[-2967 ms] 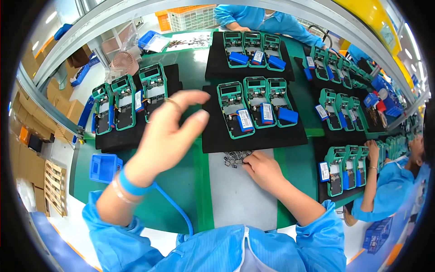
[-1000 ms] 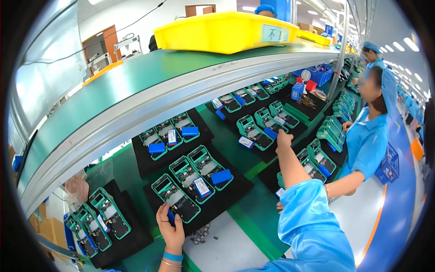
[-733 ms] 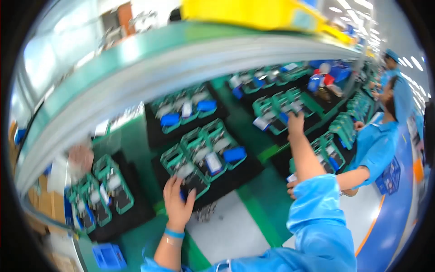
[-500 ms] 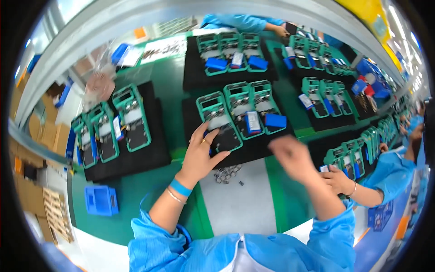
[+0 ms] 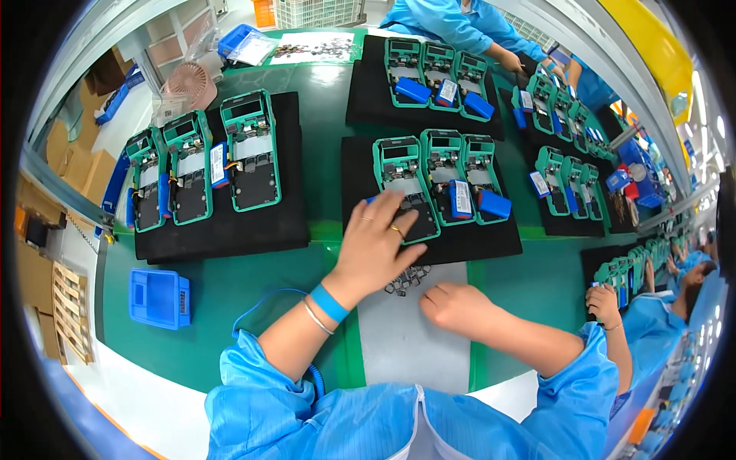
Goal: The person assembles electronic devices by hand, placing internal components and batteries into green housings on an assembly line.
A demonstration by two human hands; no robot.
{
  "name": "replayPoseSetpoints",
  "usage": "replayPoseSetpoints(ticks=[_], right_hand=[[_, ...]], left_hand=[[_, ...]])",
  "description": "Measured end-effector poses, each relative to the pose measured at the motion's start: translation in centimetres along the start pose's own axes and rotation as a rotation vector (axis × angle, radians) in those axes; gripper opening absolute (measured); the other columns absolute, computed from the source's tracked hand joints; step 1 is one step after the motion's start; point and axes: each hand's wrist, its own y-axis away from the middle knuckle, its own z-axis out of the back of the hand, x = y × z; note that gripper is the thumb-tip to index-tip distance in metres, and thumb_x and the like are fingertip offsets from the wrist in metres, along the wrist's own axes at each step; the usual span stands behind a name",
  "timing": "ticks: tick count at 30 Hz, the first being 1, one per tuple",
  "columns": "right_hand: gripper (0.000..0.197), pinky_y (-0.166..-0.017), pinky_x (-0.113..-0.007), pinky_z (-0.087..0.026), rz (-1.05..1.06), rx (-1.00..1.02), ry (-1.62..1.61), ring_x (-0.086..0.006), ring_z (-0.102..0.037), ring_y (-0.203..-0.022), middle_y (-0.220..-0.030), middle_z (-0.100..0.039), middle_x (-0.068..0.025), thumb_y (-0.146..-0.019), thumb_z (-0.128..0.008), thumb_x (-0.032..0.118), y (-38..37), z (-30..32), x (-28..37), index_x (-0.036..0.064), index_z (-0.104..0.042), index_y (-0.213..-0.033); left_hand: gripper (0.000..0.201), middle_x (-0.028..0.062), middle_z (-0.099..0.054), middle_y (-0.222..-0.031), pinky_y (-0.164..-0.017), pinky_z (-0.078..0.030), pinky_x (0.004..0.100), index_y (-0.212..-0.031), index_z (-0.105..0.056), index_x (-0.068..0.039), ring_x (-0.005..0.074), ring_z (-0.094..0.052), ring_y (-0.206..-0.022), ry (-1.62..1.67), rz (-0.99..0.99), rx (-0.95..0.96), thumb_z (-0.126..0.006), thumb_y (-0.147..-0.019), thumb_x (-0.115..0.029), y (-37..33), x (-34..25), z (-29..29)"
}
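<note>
My left hand lies with fingers apart over the lower left of a green-framed device housing, the leftmost of three on a black mat. A bit of blue, partly hidden, shows beside its fingers. Two more housings there have blue battery packs lying on them. My right hand is closed, fingers curled down, beside a loose pile of small dark clip-like pieces on the grey strip. Whatever its fingertips hold is hidden.
Another black mat at left carries three housings. More stand on mats farther back and to the right. A blue bin sits front left, a pink fan behind. Co-workers' hands are at the right and far side.
My right hand has come down and left to the small pieces, fingers now curled. My left hand stays over the leftmost housing. A co-worker's hand has drawn away to the right. The view has shifted.
</note>
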Motion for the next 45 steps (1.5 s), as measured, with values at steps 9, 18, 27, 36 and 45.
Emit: replayPoseSetpoints(ticks=[9, 18, 27, 36, 45], right_hand=[[0.006, -0.063, -0.039, -0.054, -0.137, -0.118, -0.327, -0.0282, -0.065, -0.076, -0.08, -0.063, -0.0093, -0.079, -0.066, 0.008, -4.0, 4.3, -5.8, 0.0066, -0.065, -0.085], [0.012, -0.065, -0.035, -0.051, -0.252, -0.408, 0.024, -0.0242, -0.06, -0.08, -0.082, -0.054, -0.0047, -0.075, -0.074, 0.007, -10.9, -1.0, -12.6, 0.0085, -0.066, -0.083], [0.011, -0.06, -0.031, -0.053, -0.114, -0.306, 0.276, -0.0215, -0.058, -0.081, -0.08, -0.052, -0.0038, -0.068, -0.067, 0.01, -12.1, -0.2, -12.7, 0.0102, -0.057, -0.071], [0.01, -0.061, -0.03, -0.055, -0.122, -0.234, 0.313, -0.0217, -0.059, -0.086, -0.083, -0.054, -0.0043, -0.068, -0.066, 0.009, -12.6, 0.6, -13.2, 0.0091, -0.059, -0.074], [0.013, -0.065, -0.033, -0.056, -0.247, -0.248, 0.308, -0.0243, -0.06, -0.086, -0.085, -0.056, -0.0052, -0.072, -0.066, 0.005, -13.1, 1.4, -12.7, 0.0081, -0.058, -0.082]], left_hand=[[0.043, 0.0067, -0.058, -0.128, -0.108, -0.036, 0.0504, -0.12, -0.068, -0.014, 0.0272, -0.044, -0.13, -0.13, -0.04, 0.12, -0.075, -0.08, -0.028, 0.3, 1.7, 0.4], [0.038, 0.0051, -0.059, -0.127, -0.109, -0.037, 0.0489, -0.111, -0.072, -0.014, 0.0263, -0.047, -0.127, -0.019, -0.052, 0.079, -0.079, -0.075, -0.026, 0.3, 2.5, 0.3], [0.037, 0.0063, -0.058, -0.124, -0.111, -0.035, 0.0495, -0.111, -0.072, -0.014, 0.0261, -0.045, -0.128, -0.012, -0.011, 0.083, -0.077, -0.078, -0.028, 0.5, 2.6, 0.1], [0.037, 0.0053, -0.058, -0.125, -0.111, -0.034, 0.048, -0.113, -0.072, -0.015, 0.0259, -0.044, -0.128, -0.032, -0.009, 0.094, -0.076, -0.078, -0.028, 0.5, 2.4, 0.1], [0.037, 0.0028, -0.058, -0.126, -0.11, -0.035, 0.0483, -0.11, -0.072, -0.016, 0.0241, -0.045, -0.128, -0.032, -0.007, 0.079, -0.078, -0.075, -0.027, 0.3, 2.3, 0.1]])
